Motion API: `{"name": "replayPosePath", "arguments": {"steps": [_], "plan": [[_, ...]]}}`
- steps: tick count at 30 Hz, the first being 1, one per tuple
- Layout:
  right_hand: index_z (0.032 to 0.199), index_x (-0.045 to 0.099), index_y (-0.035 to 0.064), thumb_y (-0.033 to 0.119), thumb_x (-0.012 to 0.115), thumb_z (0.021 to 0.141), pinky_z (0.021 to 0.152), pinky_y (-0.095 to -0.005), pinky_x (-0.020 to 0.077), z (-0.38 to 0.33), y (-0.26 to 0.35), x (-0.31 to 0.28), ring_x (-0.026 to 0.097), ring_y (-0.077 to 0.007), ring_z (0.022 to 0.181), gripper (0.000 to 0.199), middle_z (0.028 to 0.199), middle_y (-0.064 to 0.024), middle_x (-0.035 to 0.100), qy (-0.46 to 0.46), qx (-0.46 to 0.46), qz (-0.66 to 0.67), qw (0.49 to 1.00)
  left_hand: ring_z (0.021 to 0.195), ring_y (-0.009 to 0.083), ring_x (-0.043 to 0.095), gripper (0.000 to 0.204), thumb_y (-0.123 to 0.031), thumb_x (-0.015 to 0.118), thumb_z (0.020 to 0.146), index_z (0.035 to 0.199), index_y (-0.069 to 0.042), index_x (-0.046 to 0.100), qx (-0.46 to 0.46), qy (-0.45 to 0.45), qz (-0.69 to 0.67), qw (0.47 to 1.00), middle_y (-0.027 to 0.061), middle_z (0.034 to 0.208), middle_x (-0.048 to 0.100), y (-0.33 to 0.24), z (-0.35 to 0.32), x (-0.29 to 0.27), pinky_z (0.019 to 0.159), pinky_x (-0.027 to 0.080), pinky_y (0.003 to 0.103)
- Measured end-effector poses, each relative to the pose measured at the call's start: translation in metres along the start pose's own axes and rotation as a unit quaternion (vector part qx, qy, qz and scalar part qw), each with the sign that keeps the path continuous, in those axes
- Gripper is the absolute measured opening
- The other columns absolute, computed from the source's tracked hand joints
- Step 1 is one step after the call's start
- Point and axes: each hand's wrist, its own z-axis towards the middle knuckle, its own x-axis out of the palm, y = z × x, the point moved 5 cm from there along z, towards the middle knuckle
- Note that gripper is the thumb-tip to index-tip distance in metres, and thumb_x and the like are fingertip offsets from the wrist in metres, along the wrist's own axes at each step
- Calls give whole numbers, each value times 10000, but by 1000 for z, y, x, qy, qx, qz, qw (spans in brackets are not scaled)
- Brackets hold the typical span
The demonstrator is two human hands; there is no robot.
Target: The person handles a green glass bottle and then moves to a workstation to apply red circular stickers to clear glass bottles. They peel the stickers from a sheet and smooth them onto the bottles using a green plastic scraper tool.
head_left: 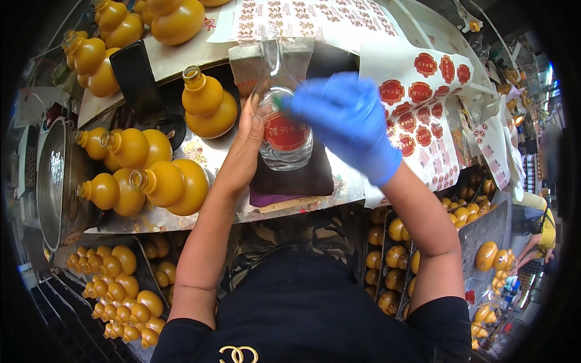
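A clear glass bottle with a red printed label on its body lies on a dark cloth, its neck away from me. My bare left hand grips the bottle's left side, thumb along the glass. My right hand, in a blue glove, is over the bottle's right side, smeared by motion. Its fingers look closed, and a small green thing shows at their tips, too blurred to name. Left of the bottle stands an orange-yellow gourd-shaped bottle with an open mouth.
Printed sheets of red labels cover the table at right, with another printed sheet behind. More gourd-shaped bottles crowd the left, beside a dark phone-like panel and a metal pan. Crates of them stand below. A person is at far right.
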Motion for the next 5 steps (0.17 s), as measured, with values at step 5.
{"name": "replayPosePath", "arguments": {"steps": [5], "plan": [[1032, 690, 184, 75, 683, 715, 685, -312, 476, -43, 37, 5, 627, -155, 850, 336, 989, 36, 659, 113, 32, 73, 990, 1389, 211, 302, 715, -561, 287, 997, 1526, -105, 138, 102, -9, 293, 950, 88, 1510, 310, 9, 1, -4, 1155, 209, 354]]}}
